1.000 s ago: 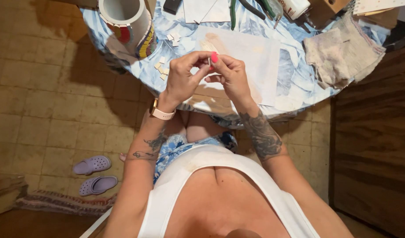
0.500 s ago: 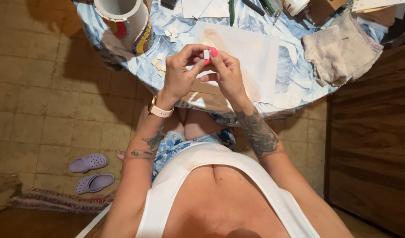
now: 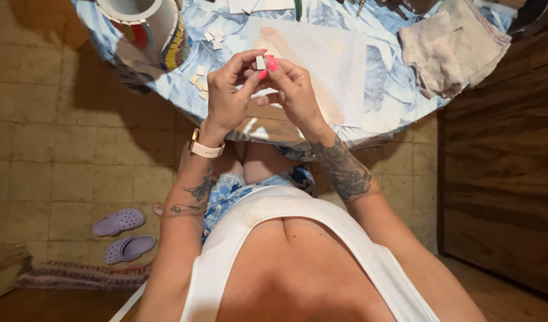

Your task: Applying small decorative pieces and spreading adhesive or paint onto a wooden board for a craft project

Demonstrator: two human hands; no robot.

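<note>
My left hand (image 3: 229,95) and my right hand (image 3: 295,89) meet above the near edge of the round table (image 3: 405,113). Between their fingertips they pinch a small white tile piece (image 3: 261,62). Both thumbs and forefingers close on it, pink nails showing. A pale watch sits on my left wrist. Under the hands lies a white sheet (image 3: 327,65) smeared with beige. Several small loose tile pieces (image 3: 203,80) lie on the cloth just left of my left hand.
A mosaic-covered cylindrical pot (image 3: 146,27) stands at the table's far left. A crumpled grey rag (image 3: 452,45) lies at the right. A dark wooden cabinet (image 3: 506,179) stands on the right. Purple clogs (image 3: 122,232) rest on the tiled floor at the left.
The hands have stayed together at the table edge, turning the tile piece slightly between the fingertips. The view has shifted a little.
</note>
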